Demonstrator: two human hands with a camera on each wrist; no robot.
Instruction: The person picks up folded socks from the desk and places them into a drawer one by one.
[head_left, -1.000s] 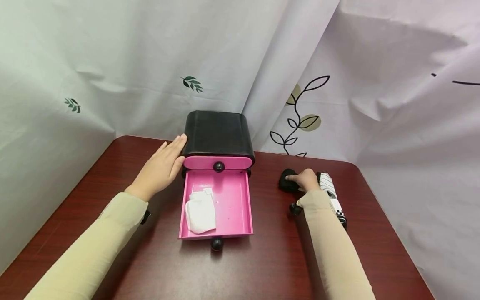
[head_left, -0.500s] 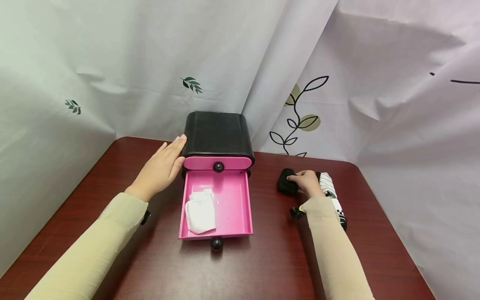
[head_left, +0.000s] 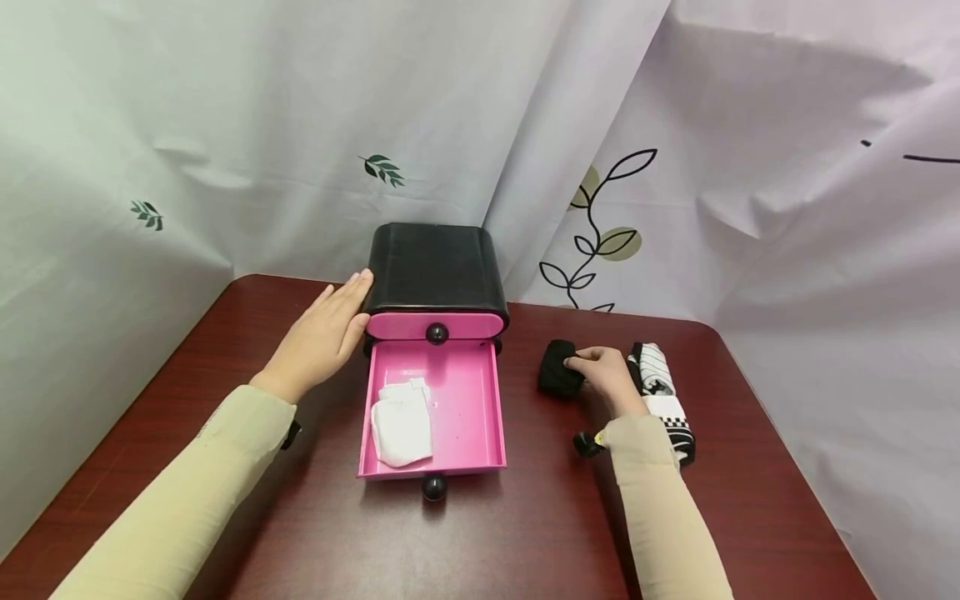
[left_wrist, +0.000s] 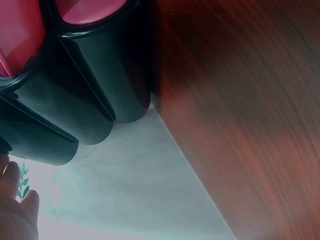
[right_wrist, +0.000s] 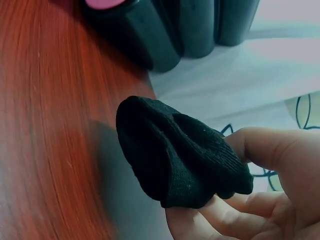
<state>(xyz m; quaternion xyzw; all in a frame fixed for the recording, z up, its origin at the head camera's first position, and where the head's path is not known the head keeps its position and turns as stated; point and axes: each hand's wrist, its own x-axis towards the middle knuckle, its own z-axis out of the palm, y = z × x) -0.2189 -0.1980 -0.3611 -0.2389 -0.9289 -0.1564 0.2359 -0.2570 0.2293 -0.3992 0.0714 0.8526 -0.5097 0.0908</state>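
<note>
Taking the head view as our dial, with the open drawer at its centre, we find a folded bundle of black ribbed knit fabric (head_left: 559,368) between two and three o'clock, above or on the tabletop; we cannot tell for sure from that side. Our right hand (head_left: 606,379) clamps it at its three o'clock edge, thumb on one face and fingers on the other, as the right wrist view shows.

Our left hand (head_left: 315,337) lies at eight o'clock of a rounded black plastic drawer unit (head_left: 435,267); its fingers are straight, the thumb apart from them, the fingertips against the unit's side.

The open pink plastic drawer (head_left: 468,408) juts toward six o'clock, a round black knob (head_left: 434,487) on its front. Inside, at eight o'clock — towards the near left corner — rests a folded white cloth piece (head_left: 402,427).

At three o'clock from our right hand sits a white fabric bundle with thin dark stripes (head_left: 656,369); at four o'clock, a black-and-white checked fabric bundle (head_left: 670,421). All stand on a glossy red-brown wood-grain table (head_left: 510,533) — a white leaf-printed curtain (head_left: 300,125) hangs at twelve.
</note>
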